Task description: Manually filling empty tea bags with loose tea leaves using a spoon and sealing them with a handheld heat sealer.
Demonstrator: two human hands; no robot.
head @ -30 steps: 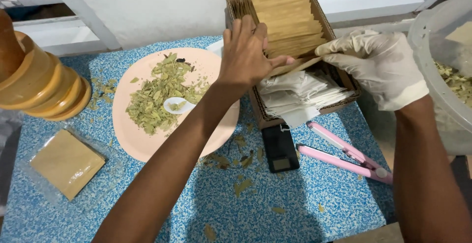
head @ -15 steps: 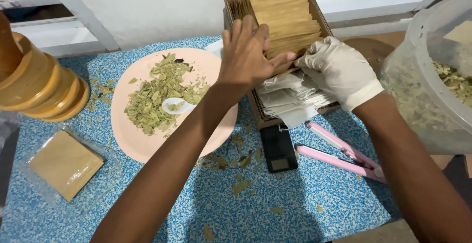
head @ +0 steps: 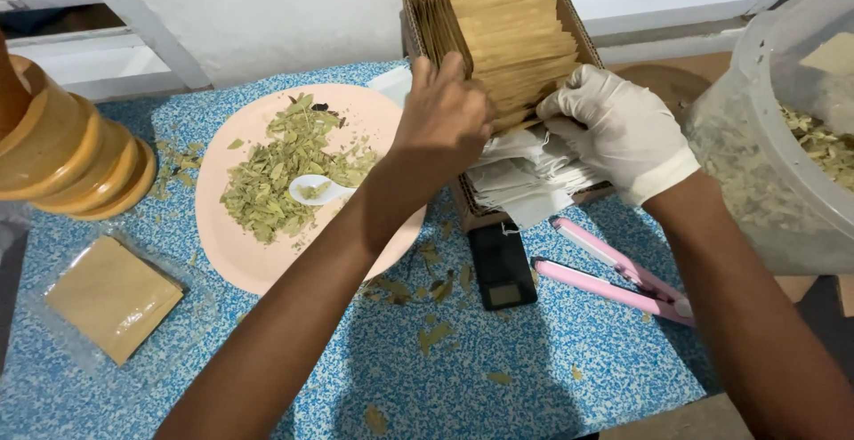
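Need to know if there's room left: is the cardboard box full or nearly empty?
Nearly full. The cardboard box holds a packed row of brown envelopes at the back and white sachets in front, between both hands.

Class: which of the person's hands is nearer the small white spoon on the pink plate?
Left. The bare left hand is just right of the small white spoon; the gloved right hand lies farther right, over the cardboard box.

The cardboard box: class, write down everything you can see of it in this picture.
The cardboard box is brown, open-topped and oblong, lying on the blue speckled table against the window ledge. Its far part holds a tight row of upright tan paper sachets; its near part holds loose white filter bags. The bare left hand and gloved right hand both reach in where the two stacks meet.
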